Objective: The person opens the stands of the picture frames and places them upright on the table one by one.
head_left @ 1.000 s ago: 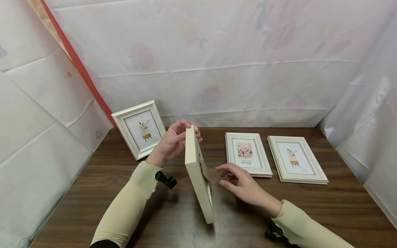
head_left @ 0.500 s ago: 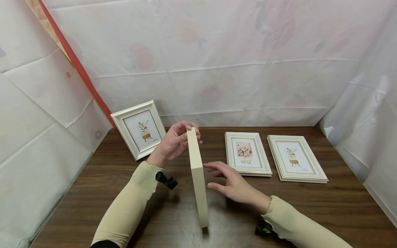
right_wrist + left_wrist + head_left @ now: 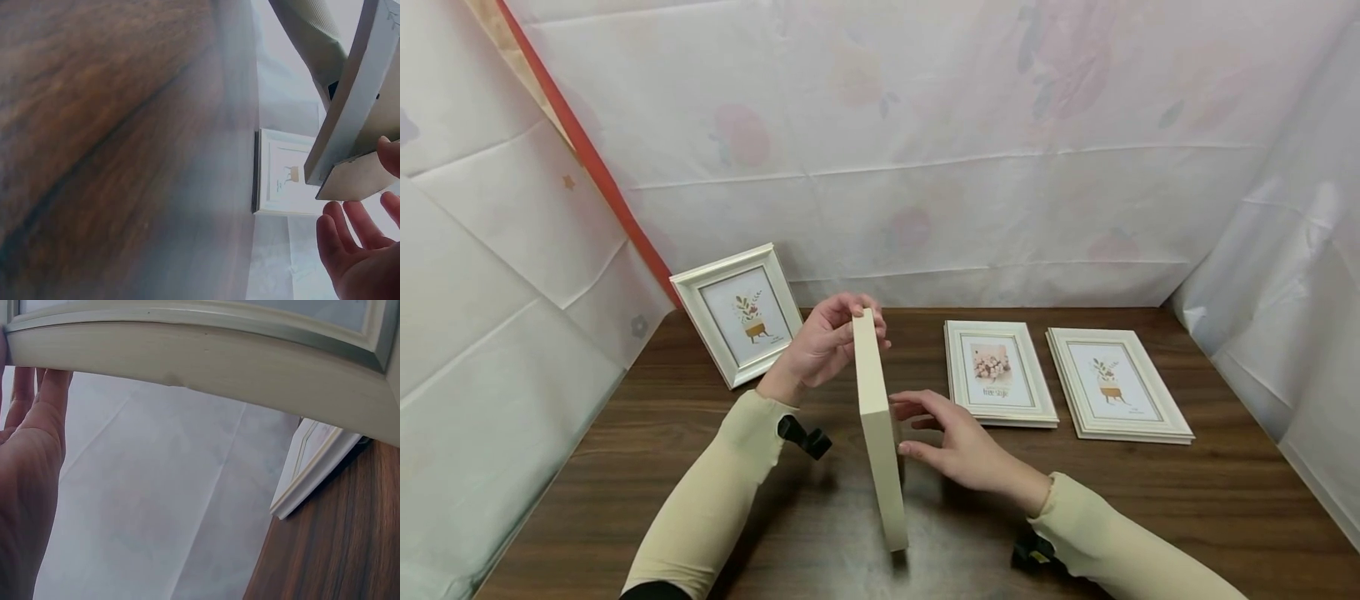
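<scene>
My left hand [image 3: 829, 340] grips the upper far corner of a cream picture frame [image 3: 877, 425], which is held on edge, nearly upright, its narrow side toward me. Its glazed front faces left, seen from below in the left wrist view. On its back, a stand flap [image 3: 356, 177] hinges out a little in the right wrist view. My right hand [image 3: 962, 442] is at that back side, with relaxed fingers on one side of the flap and the thumb near its other side. Whether the fingertips touch the flap cannot be told.
Another cream frame [image 3: 722, 321] with a plant picture stands propped at the back left. Two flat piles of frames lie at right: one with a flower photo [image 3: 992, 367], one with a plant print [image 3: 1108, 382]. Behind the brown wooden table [image 3: 1150, 492] hangs a white curtain [image 3: 925, 167].
The held frame has turned so its back no longer faces the head camera. My right hand has moved left, up to the back of the frame. The left hand keeps its grip.
</scene>
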Action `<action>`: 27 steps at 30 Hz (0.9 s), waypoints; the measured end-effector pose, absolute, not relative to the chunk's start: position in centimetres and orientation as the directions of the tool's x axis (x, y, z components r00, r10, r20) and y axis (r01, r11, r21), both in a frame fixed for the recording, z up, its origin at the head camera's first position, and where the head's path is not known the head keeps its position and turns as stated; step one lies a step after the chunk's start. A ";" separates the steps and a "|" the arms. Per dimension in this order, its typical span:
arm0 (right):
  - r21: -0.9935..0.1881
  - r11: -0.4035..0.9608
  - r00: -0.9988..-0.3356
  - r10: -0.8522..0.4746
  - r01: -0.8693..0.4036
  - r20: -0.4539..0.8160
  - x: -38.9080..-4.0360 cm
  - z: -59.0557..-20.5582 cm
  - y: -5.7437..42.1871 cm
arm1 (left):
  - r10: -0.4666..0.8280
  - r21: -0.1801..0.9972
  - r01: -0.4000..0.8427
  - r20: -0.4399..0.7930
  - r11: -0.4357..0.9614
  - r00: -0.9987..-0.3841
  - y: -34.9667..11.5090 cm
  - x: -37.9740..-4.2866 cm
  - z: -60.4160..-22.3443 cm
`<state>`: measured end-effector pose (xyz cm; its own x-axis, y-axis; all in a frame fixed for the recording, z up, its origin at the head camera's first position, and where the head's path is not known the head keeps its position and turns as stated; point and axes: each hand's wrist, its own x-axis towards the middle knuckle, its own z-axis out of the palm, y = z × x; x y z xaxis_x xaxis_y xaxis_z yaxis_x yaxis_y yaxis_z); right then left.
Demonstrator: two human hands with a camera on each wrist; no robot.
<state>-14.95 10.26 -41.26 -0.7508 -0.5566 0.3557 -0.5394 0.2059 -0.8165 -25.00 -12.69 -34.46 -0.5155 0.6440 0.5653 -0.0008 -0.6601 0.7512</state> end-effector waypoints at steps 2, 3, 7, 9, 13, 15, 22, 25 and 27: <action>-0.816 0.203 -0.753 -0.548 -0.542 0.364 -15.0 -41.3 10.5 | 0.644 0.752 -0.003 0.563 -0.659 -0.518 -12.8 -25.0 -34.5; -0.812 0.206 -0.754 -0.544 -0.546 0.369 -15.1 -41.3 10.7 | 0.643 0.752 -0.004 0.562 -0.660 -0.520 -12.8 -25.0 -34.5; -0.783 0.246 -0.759 -0.521 -0.572 0.390 -15.1 -41.2 11.4 | 0.643 0.757 0.000 0.556 -0.654 -0.527 -13.0 -25.0 -34.6; -0.766 0.266 -0.759 -0.514 -0.584 0.400 -15.0 -41.1 11.8 | 0.644 0.759 0.004 0.555 -0.651 -0.527 -13.1 -25.1 -34.6; -0.730 0.285 -0.746 -0.501 -0.621 0.439 -14.9 -40.7 12.5 | 0.642 0.763 0.011 0.550 -0.646 -0.534 -13.3 -25.2 -34.8; -0.710 0.302 -0.742 -0.490 -0.636 0.457 -14.9 -40.6 12.8 | 0.640 0.767 0.011 0.544 -0.642 -0.543 -13.4 -25.2 -34.9; -0.643 0.348 -0.721 -0.463 -0.683 0.515 -15.1 -40.0 13.8 | 0.640 0.763 0.010 0.549 -0.646 -0.538 -13.6 -25.4 -35.1; -0.648 0.346 -0.724 -0.468 -0.678 0.507 -15.3 -40.0 13.8 | 0.635 0.765 0.016 0.547 -0.644 -0.546 -13.5 -25.4 -35.2; -0.660 0.350 -0.734 -0.472 -0.664 0.488 -15.3 -40.1 13.8 | 0.630 0.765 0.020 0.544 -0.644 -0.554 -13.5 -25.4 -35.2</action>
